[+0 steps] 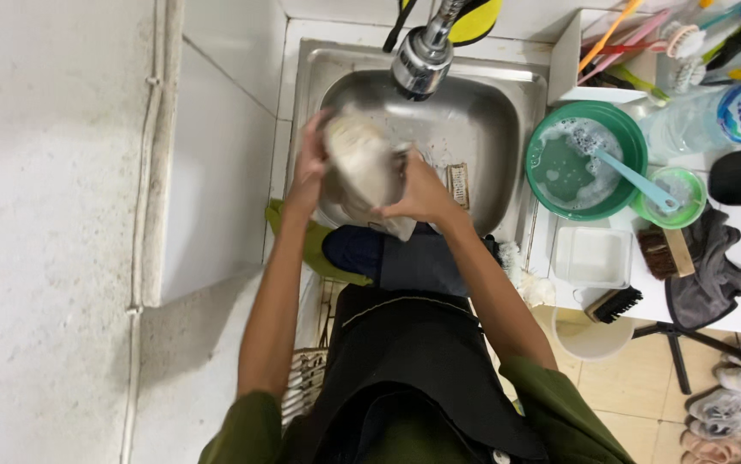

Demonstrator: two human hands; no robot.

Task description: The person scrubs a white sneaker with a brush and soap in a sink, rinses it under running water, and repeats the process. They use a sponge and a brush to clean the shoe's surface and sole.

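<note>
1. A white plastered wall (52,215) fills the left side of the view, with a tiled ledge (220,155) running beside the steel sink (482,129).
2. The person's left hand (309,167) is closed around the left side of a dirty whitish shoe (362,163), held over the sink basin just below the chrome tap (422,60).
3. The right hand (422,193) grips the shoe's other side, fingers wrapped on it; the shoe is tilted, sole side hard to make out through blur.
4. A yellow-green cloth (315,249) hangs at the sink's front edge, beside a dark apron (422,344) worn by the person.
5. Right of the sink, a green basin (624,129) holds soapy water and a light blue toothbrush (637,180), which reaches into a small green cup (688,202).
6. Near these lie a clear plastic tub (592,256), a brown scrub brush (663,251), a black brush (615,302) and a grey cloth (714,275).
</note>
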